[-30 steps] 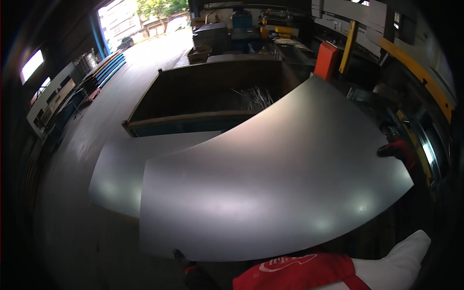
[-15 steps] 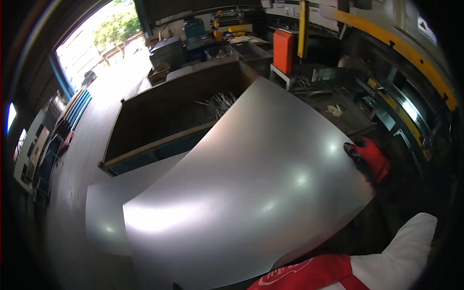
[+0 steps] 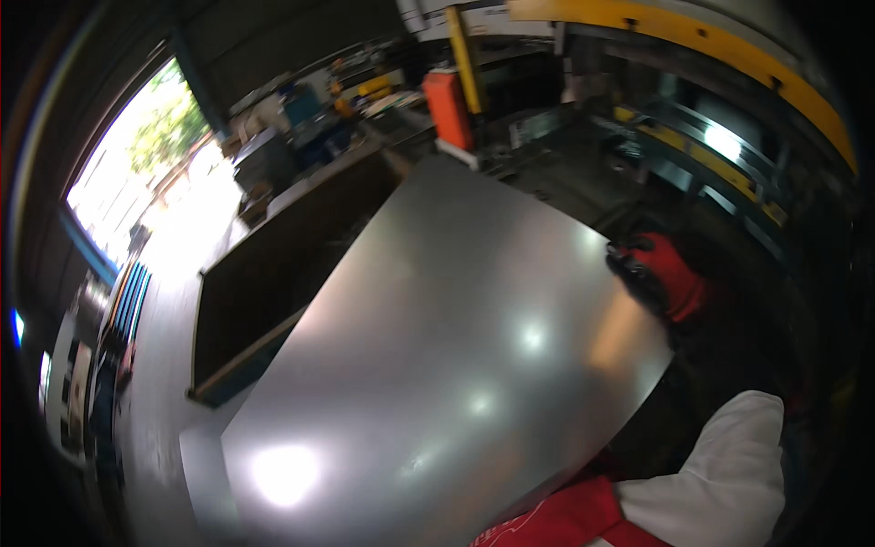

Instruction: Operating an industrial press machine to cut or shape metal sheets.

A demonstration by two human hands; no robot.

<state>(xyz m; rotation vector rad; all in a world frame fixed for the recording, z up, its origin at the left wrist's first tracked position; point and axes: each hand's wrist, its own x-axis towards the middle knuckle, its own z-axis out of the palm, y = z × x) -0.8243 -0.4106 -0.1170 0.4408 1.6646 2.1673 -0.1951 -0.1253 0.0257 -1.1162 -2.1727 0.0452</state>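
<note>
A large, shiny sheet of metal [image 3: 437,337] spans the middle of the view, slightly bowed, with bright lamp reflections on it. My right hand [image 3: 658,275], in a red and black glove, is closed round the sheet's right edge. Its white sleeve comes in from the lower right. My left hand is out of sight; the sheet's near left part runs off the lower edge. Beneath the sheet's left side, part of another metal sheet [image 3: 202,474] shows.
An open bin [image 3: 251,360] with rusty-brown walls stands beyond the sheet on the left. Behind it are an orange box-shaped post [image 3: 447,109] and a yellow upright [image 3: 463,59]. A machine with a yellow beam [image 3: 656,27] fills the right. A bright doorway [image 3: 137,155] opens far left.
The whole view has turned to the right, so the bin, doorway and machine sit further left. The sheet moves along with my right hand, which keeps its grip, and covers more of the bin.
</note>
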